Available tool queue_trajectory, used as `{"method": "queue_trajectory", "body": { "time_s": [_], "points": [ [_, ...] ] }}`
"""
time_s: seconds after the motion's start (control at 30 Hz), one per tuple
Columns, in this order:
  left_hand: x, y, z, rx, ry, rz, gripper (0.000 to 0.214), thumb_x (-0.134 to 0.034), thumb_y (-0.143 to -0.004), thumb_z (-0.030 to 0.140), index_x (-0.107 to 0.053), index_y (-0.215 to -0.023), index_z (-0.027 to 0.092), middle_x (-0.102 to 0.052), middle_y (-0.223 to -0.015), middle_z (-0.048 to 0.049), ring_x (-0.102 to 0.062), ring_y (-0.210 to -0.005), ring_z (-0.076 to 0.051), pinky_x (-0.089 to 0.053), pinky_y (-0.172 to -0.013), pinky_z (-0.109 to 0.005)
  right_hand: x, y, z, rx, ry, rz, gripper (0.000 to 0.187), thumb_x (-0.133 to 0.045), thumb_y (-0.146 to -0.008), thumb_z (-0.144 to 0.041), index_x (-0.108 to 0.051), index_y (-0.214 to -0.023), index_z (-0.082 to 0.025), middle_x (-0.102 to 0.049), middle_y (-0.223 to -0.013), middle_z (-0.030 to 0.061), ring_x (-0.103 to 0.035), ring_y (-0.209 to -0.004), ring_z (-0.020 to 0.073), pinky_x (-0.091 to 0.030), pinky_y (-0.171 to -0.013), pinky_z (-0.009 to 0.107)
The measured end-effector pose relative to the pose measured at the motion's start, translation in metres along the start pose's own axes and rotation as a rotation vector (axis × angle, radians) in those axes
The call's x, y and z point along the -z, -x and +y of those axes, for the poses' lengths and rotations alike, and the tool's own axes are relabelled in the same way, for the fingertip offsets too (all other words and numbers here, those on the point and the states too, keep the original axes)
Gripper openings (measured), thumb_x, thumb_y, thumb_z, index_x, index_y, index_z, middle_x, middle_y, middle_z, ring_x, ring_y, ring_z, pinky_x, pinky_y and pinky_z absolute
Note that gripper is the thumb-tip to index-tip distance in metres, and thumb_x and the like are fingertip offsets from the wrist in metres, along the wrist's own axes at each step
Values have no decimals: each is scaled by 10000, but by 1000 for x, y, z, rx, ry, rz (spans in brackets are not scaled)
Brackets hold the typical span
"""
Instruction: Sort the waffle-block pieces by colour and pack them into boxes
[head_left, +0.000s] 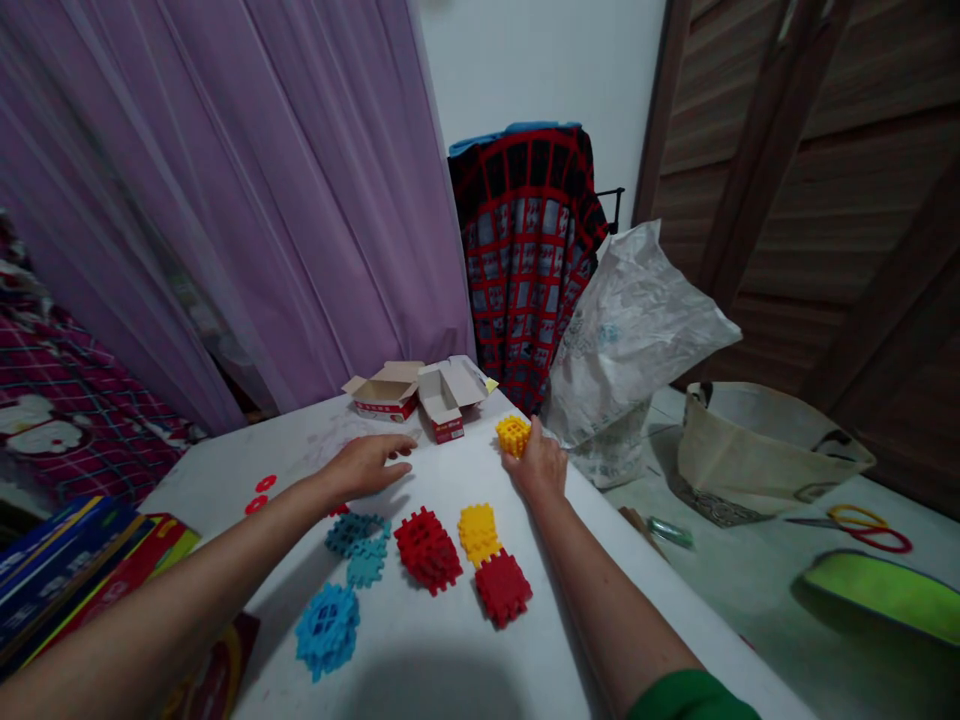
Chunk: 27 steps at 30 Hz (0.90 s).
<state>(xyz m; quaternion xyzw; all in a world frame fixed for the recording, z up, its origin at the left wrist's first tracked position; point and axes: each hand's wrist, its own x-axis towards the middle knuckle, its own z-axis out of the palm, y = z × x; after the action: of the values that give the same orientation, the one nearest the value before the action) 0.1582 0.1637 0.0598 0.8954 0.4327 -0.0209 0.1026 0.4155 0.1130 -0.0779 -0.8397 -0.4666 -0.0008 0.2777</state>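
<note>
A white counter runs up the middle of the frame, with faint smudges near its far end. At centre, the right hand has its fingers clenched around a yellow waffle-patterned plastic block. The block sits at the counter's right edge, just beside a crumpled white plastic bag. Left of centre, the left hand lies palm down on the counter, fingers released and spread, holding nothing. Below the hands lie a red toothed block, a yellow block joined to a red one, teal interlocking pieces and a blue piece. Two small red rings lie to the left. At the counter's far end stand two open red-and-white cardboard boxes. A purple curtain fills the upper left. A red-and-black checked cloth hangs at upper centre, against a pale wall. Brown slatted wooden doors take the upper right. On the floor at right are a cream tote bag and scissors with yellow and red handles. Colourful flat boxes are stacked at lower left.
</note>
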Motion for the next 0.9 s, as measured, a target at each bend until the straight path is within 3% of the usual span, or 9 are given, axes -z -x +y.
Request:
{"method": "queue_trajectory", "body": {
  "time_s": [0.2,0.4,0.63,0.9],
  "points": [
    [2,20,13,-9,17,39,446,-519,-826,330,-592,-1255,235,-683,-1222,-30,-642,-1060,-192,-476,-914,-282,3,10,8,19,18,9,766,-622,-795,-365,-318,-1441,-89,-665,-1061,163,-585,-1010,293,-379,-852,367],
    [10,68,10,-22,41,150,445,-497,-839,384,-614,-1246,245,-654,-1276,-33,-603,-1144,-214,-445,-990,-306,21,40,29,12,19,27,751,-621,-777,-365,-346,-1419,-89,-669,-1041,144,-603,-964,271,-406,-837,352],
    [7,133,-1,-35,184,252,495,-453,-839,457,-628,-1231,211,-652,-1281,-47,-600,-1161,-222,-462,-997,-313,63,105,61,-18,47,13,765,-588,-791,-390,-327,-1436,-72,-660,-1086,159,-613,-966,271,-417,-829,341],
    [-25,198,9,-11,249,187,443,-485,-833,380,-635,-1227,245,-650,-1287,-22,-612,-1141,-215,-493,-945,-296,91,192,76,-45,34,29,794,-579,-756,-432,-336,-1444,-119,-669,-974,108,-624,-899,270,-444,-799,351]
  ]
}}
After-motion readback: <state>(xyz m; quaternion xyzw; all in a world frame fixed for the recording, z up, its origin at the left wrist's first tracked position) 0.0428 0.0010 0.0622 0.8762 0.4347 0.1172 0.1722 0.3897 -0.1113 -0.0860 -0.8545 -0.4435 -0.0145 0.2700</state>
